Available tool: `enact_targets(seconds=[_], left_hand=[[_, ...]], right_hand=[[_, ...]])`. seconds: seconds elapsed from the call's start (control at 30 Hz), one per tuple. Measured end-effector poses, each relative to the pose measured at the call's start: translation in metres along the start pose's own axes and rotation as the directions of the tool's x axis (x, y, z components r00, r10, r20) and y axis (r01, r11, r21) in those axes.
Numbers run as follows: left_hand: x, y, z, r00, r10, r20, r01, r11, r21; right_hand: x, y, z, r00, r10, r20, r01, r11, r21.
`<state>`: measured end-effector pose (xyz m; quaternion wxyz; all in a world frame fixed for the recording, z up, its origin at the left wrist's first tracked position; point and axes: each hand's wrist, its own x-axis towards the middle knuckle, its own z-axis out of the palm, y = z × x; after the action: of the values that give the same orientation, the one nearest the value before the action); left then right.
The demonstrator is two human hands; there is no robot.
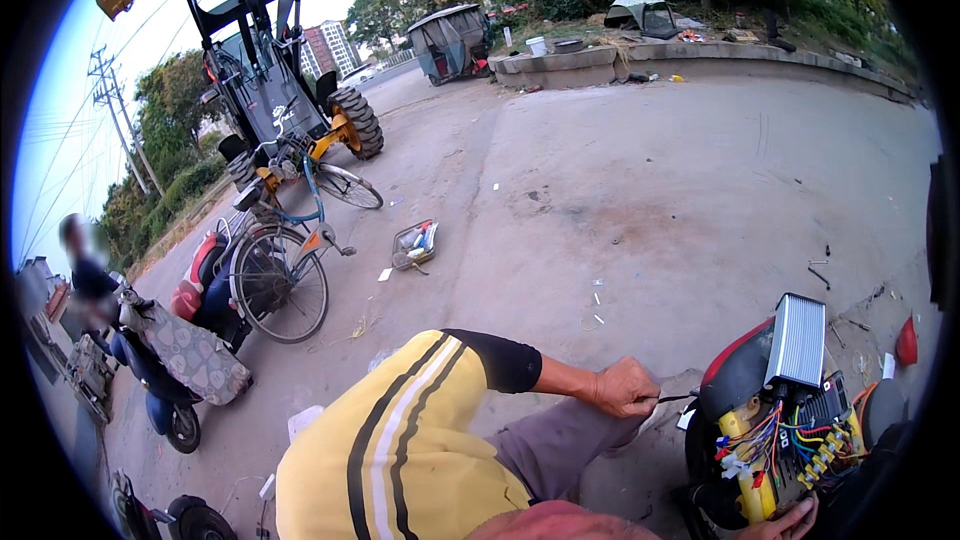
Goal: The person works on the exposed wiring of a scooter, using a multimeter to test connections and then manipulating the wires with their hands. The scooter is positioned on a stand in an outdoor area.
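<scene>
My left hand (625,387) is closed in a fist on a thin dark rod or cable (677,398), whose far end reaches the scooter's dark shell. At the lower edge, my right hand (790,522) shows only partly, its fingers bent against the underside of the wiring; what they grip is hidden. Between and beyond my hands is the opened scooter body with a yellow frame (757,496). A silver finned controller box (797,338) stands on top of it. Coloured wires (775,437) with white and red plugs spill out beside a yellow terminal strip (822,457).
Bolts and tools (820,276) lie on the ground near a red cone-shaped piece (906,342). A tray of small items (414,244) sits farther left. A bicycle (290,270), parked scooters (185,360), a person (88,275) and a wheel loader (285,90) stand left.
</scene>
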<state>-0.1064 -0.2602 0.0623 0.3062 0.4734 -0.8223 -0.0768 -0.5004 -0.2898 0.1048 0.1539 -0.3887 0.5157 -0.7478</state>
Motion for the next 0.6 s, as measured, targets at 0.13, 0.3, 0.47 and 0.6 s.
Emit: enact_targets(seconds=[0.13,0.3,0.47,0.6], left_hand=[[0.020,0.011,0.003,1.000,0.023,0.002,-0.024,0.997,0.067],[0.034,0.016,0.021,0.998,0.004,0.057,-0.011,0.993,0.121],[0.039,0.033,0.030,0.993,-0.046,0.110,0.024,0.980,0.196],[0.034,0.029,0.036,0.996,-0.001,0.085,-0.023,0.960,0.278]], right_hand=[[0.006,0.049,0.007,0.997,0.012,0.073,-0.031,0.963,0.269],[0.003,0.027,0.019,0.992,0.033,0.124,-0.071,0.947,0.312],[-0.002,0.017,0.010,0.958,0.038,0.284,-0.111,0.963,0.245],[-0.002,0.022,0.007,0.982,-0.016,0.187,-0.040,0.955,0.295]])
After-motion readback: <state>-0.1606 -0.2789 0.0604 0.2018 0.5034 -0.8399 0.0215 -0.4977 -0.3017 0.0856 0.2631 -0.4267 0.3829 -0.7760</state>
